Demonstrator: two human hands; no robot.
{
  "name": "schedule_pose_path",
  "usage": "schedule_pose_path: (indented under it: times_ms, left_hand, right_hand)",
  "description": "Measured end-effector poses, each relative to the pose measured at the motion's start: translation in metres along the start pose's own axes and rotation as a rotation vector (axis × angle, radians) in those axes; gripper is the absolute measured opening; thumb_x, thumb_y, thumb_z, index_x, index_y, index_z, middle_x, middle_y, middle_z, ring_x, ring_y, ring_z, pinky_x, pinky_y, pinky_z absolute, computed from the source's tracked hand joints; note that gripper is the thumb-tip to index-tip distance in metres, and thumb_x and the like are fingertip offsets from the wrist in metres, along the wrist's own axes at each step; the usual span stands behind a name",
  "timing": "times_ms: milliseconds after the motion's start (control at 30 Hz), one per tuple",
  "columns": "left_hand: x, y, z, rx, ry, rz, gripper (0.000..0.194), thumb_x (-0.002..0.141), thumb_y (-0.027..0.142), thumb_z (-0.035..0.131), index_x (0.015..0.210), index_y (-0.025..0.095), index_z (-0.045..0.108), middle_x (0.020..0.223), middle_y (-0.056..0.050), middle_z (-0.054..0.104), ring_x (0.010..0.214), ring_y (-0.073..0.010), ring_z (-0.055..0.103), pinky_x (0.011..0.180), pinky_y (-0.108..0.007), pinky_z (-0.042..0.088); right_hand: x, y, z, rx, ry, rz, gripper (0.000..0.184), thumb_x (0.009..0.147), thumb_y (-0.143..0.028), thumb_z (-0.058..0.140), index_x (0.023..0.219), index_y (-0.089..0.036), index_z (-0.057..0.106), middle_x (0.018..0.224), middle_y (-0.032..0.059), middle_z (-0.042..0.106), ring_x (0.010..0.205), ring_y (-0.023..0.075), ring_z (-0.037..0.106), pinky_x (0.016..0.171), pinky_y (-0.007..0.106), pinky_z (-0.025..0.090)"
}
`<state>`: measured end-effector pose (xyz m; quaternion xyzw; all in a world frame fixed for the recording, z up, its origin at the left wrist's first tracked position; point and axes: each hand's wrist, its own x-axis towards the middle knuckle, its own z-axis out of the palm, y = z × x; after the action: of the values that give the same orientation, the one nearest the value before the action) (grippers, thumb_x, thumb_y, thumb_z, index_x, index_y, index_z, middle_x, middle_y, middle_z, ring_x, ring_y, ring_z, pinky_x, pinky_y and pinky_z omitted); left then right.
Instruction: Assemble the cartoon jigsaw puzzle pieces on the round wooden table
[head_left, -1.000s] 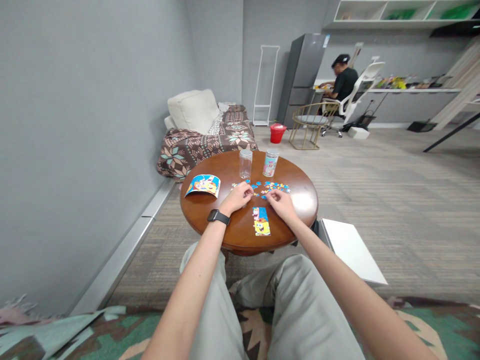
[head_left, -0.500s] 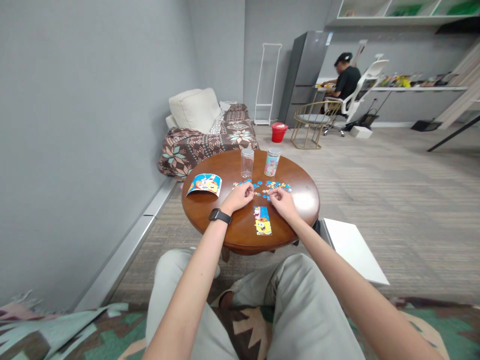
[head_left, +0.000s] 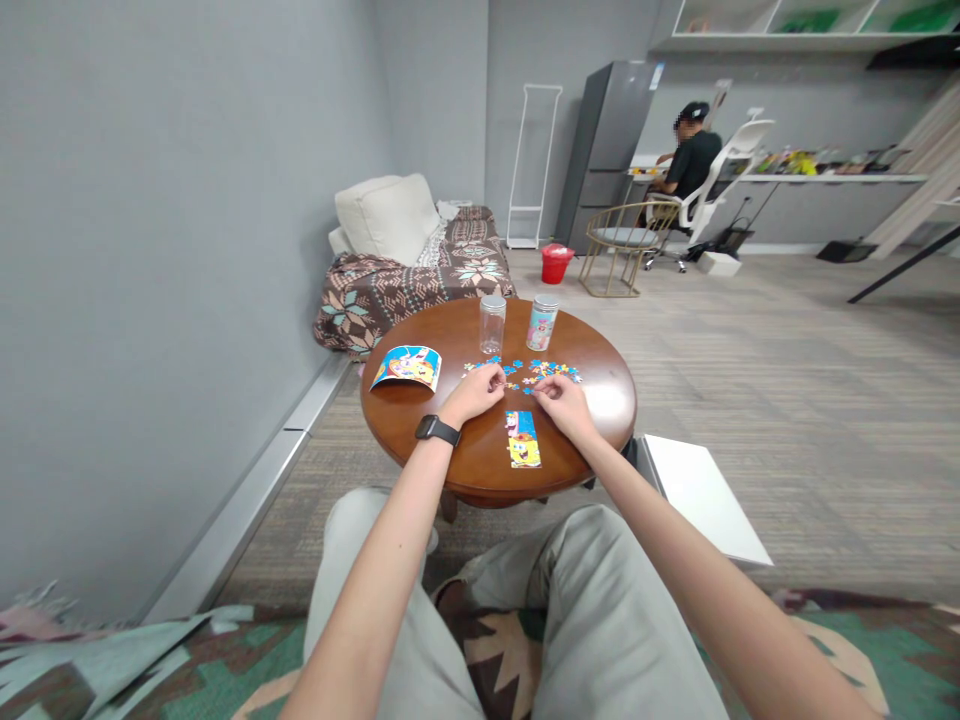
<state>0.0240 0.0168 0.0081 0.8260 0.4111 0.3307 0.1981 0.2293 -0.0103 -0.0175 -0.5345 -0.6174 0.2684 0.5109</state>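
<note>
Over a round table [head_left: 469, 468], left hand [head_left: 474, 395] and right hand [head_left: 567, 406] curl beside puzzle pieces [head_left: 553, 370], fingers nearly closed; I can't tell what's gripped.

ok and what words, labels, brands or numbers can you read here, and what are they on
No text can be read.
Pink-and-blue jar: label too small and blurred.
Fridge sticker: too small.
Black cap: pale mark, too small to make out.
Watch: no text visible.

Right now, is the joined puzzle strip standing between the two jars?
No, the joined puzzle strip lies flat near the table's front edge, while the two jars stand beyond the loose pieces.
</note>
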Motion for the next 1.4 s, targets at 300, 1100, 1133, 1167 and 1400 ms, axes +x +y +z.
schedule_pose_path:
  times_ms: [300,1100,1133,1167,1400]
  left_hand:
    - [-0.0014,-0.0019,0.001,-0.044,-0.028,0.013,0.014,0.075,0.006,0.055,0.08,0.019,0.053,0.077,0.0,0.059,0.071,-0.0155,0.056,0.07,-0.028,0.044]
    - [0.0001,0.005,-0.0048,0.023,-0.079,0.009,0.01,0.089,0.02,0.061,0.082,0.019,0.068,0.093,-0.004,0.073,0.091,-0.0207,0.066,0.087,-0.032,0.049]
    - [0.0004,0.0043,-0.0045,0.022,-0.075,0.014,0.011,0.09,0.019,0.06,0.084,0.019,0.069,0.094,-0.004,0.073,0.092,-0.0206,0.066,0.088,-0.032,0.049]
    - [0.0007,0.0035,-0.0042,0.022,-0.067,0.021,0.012,0.09,0.018,0.059,0.085,0.019,0.069,0.095,-0.004,0.074,0.093,-0.0205,0.066,0.089,-0.032,0.049]
    - [0.002,-0.0015,-0.0014,0.018,-0.02,0.095,0.009,0.088,0.02,0.064,0.081,0.018,0.068,0.09,-0.004,0.07,0.087,-0.0189,0.065,0.083,-0.03,0.048]
  right_hand:
    - [-0.0003,0.0063,0.0013,0.004,-0.006,0.049,0.014,0.07,-0.028,0.055,0.079,-0.023,0.063,0.067,0.0011,0.065,0.063,0.0198,0.06,0.067,0.033,0.048]
    - [-0.0002,0.0028,0.0003,0.088,-0.053,0.112,0.012,0.072,-0.023,0.063,0.081,-0.019,0.069,0.072,0.003,0.074,0.064,0.0199,0.071,0.067,0.032,0.056]
    - [0.0001,0.0025,0.0008,0.105,-0.062,0.125,0.013,0.073,-0.024,0.063,0.084,-0.019,0.069,0.073,0.0032,0.074,0.063,0.0199,0.071,0.066,0.032,0.056]
    - [0.0004,0.0024,0.001,0.115,-0.067,0.128,0.014,0.073,-0.025,0.064,0.085,-0.019,0.07,0.074,0.0036,0.074,0.063,0.0201,0.071,0.067,0.033,0.056]
    - [0.0023,0.0057,-0.0007,-0.004,-0.031,-0.001,0.008,0.073,-0.024,0.066,0.075,-0.021,0.073,0.086,0.005,0.077,0.083,0.0226,0.071,0.087,0.04,0.055]
